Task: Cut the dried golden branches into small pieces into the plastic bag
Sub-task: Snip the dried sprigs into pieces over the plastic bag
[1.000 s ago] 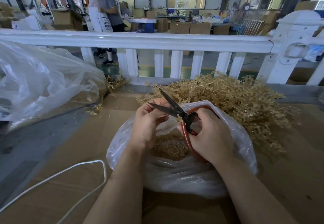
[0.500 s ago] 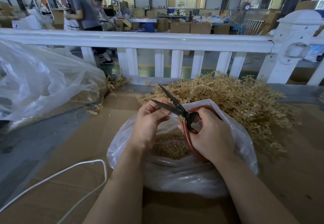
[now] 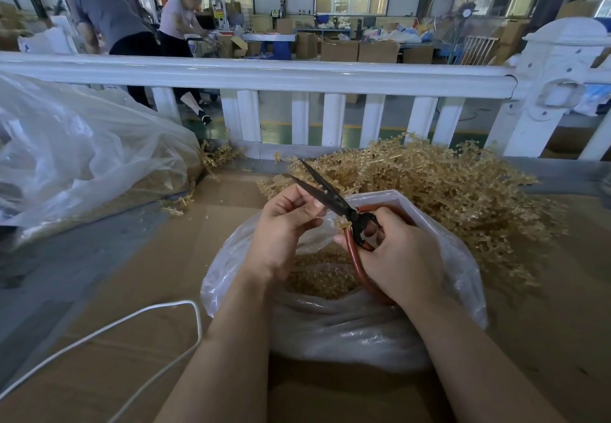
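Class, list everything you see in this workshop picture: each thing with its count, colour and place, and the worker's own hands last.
scissors: one, black blades, red handles, above the bag
plastic bag: one, clear, centre, cut pieces inside
golden branches: one pile, behind the bag
large plastic sheet: one, clear, left
cord: one, white, lower left
railing: one, white, across the back
fan: one, far right
people: two, background left
left hand: pinches a small branch piece
right hand: grips the scissors

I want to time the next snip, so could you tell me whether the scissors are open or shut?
Open: the scissors' two black blades spread apart in a V.
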A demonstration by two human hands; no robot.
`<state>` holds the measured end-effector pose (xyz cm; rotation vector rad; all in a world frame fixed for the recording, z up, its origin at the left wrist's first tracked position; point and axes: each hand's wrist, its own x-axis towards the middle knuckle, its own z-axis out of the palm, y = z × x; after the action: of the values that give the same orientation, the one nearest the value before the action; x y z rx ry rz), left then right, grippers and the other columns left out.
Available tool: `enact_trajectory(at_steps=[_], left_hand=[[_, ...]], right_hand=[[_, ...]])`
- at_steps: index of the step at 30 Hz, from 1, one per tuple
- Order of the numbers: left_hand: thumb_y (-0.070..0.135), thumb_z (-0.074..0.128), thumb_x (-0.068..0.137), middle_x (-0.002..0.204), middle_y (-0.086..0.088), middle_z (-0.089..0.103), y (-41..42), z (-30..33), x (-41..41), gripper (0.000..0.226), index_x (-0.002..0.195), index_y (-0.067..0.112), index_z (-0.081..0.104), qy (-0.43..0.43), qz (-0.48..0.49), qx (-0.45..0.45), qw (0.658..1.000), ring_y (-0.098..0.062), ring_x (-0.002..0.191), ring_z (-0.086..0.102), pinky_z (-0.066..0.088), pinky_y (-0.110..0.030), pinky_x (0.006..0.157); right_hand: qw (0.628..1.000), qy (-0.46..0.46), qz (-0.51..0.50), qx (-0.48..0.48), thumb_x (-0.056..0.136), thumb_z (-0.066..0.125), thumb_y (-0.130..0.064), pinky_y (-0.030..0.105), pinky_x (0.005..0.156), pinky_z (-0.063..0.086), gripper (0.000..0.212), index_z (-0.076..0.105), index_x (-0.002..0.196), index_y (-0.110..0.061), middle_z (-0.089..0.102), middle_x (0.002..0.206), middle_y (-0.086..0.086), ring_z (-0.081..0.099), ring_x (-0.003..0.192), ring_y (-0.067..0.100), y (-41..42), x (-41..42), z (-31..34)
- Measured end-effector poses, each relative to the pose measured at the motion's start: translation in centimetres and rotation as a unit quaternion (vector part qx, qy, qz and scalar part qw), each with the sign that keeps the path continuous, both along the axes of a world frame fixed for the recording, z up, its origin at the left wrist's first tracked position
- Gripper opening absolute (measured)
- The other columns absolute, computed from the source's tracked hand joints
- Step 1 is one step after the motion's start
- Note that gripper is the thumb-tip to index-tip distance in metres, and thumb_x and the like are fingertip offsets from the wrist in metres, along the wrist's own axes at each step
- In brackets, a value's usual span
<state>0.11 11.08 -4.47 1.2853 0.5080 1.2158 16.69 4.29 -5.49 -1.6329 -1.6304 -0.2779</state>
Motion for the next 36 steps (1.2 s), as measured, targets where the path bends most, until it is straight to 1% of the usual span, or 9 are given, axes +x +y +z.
enact_trajectory(at_steps=[5,9,12,15,19,23,28,33,36], left_hand=[[0.012,0.064,0.080,0.077,0.003,0.062,0.07,-0.03,-0.13,0.010,0.090,0.010,0.061,-0.007,-0.013,0.000,1.000,-0.011,0.075,0.055,0.045,-0.024,0.074],[0.011,0.063,0.080,0.078,0.002,0.063,0.00,0.07,-0.22,0.012,0.091,0.008,0.061,-0.006,-0.006,0.001,1.000,-0.011,0.076,0.056,0.044,-0.025,0.075],[0.012,0.063,0.080,0.079,0.002,0.062,-0.14,0.24,-0.19,0.009,0.088,0.011,0.059,-0.008,-0.003,0.002,1.000,-0.010,0.076,0.057,0.046,-0.020,0.072],[0.013,0.060,0.082,0.078,-0.001,0.061,-0.21,0.31,-0.18,0.004,0.084,0.014,0.057,-0.017,0.006,0.005,1.000,-0.013,0.076,0.058,0.047,-0.021,0.071],[0.019,0.056,0.089,0.079,-0.002,0.064,-0.37,0.39,-0.10,0.010,0.085,0.022,0.064,-0.029,0.025,0.021,0.999,-0.015,0.078,0.060,0.049,-0.023,0.073],[0.020,0.060,0.091,0.081,0.001,0.066,-0.26,0.30,-0.12,0.007,0.087,0.021,0.065,-0.020,0.038,0.032,0.999,-0.012,0.078,0.059,0.048,-0.020,0.073],[0.020,0.061,0.087,0.080,0.001,0.062,-0.10,0.19,-0.14,0.003,0.086,0.017,0.061,0.000,0.043,0.034,0.999,-0.010,0.077,0.058,0.046,-0.020,0.073],[0.017,0.061,0.086,0.079,0.005,0.062,-0.08,0.00,-0.04,0.006,0.091,0.018,0.065,0.014,0.040,0.046,0.998,-0.009,0.077,0.057,0.045,-0.022,0.075],[0.017,0.061,0.087,0.079,0.005,0.062,-0.06,0.02,-0.01,0.004,0.087,0.020,0.065,0.016,0.036,0.048,0.998,-0.009,0.077,0.056,0.045,-0.022,0.075]], right_hand=[[1.000,-0.009,0.006,0.027,0.074,0.051,-0.082,0.021,0.049,0.047,0.061,0.057,0.070,-0.021,0.060,0.062,-0.013,0.056,0.055,0.006,0.08,-0.08,-0.05],[0.999,-0.007,0.010,0.034,0.073,0.054,-0.080,0.020,0.048,0.044,0.058,0.055,0.068,-0.022,0.060,0.061,-0.013,0.054,0.053,0.006,0.02,-0.17,0.13],[0.999,-0.001,0.009,0.031,0.073,0.049,-0.083,0.025,0.048,0.049,0.063,0.056,0.068,-0.020,0.062,0.061,-0.012,0.058,0.054,0.008,0.01,-0.12,0.12],[1.000,0.008,0.004,0.021,0.071,0.044,-0.087,0.030,0.051,0.054,0.068,0.060,0.072,-0.021,0.065,0.064,-0.011,0.062,0.058,0.009,0.08,-0.03,0.00],[1.000,0.010,-0.003,0.028,0.071,0.043,-0.086,0.026,0.051,0.052,0.066,0.060,0.073,-0.022,0.065,0.063,-0.012,0.063,0.059,0.007,0.15,0.03,0.00],[1.000,0.011,-0.005,0.028,0.071,0.045,-0.085,0.023,0.054,0.051,0.065,0.062,0.076,-0.022,0.067,0.067,-0.013,0.065,0.063,0.009,0.14,0.09,-0.04],[1.000,0.009,-0.008,0.004,0.070,0.052,-0.084,0.029,0.055,0.054,0.063,0.062,0.079,-0.023,0.068,0.075,-0.013,0.065,0.066,0.010,0.03,0.13,0.14],[1.000,0.008,-0.006,-0.004,0.070,0.047,-0.085,0.031,0.056,0.054,0.066,0.062,0.080,-0.022,0.068,0.075,-0.012,0.064,0.065,0.009,-0.13,-0.03,0.33],[1.000,0.013,-0.005,-0.007,0.070,0.047,-0.085,0.032,0.058,0.055,0.066,0.062,0.080,-0.021,0.068,0.074,-0.012,0.065,0.067,0.010,-0.22,0.00,0.38]])
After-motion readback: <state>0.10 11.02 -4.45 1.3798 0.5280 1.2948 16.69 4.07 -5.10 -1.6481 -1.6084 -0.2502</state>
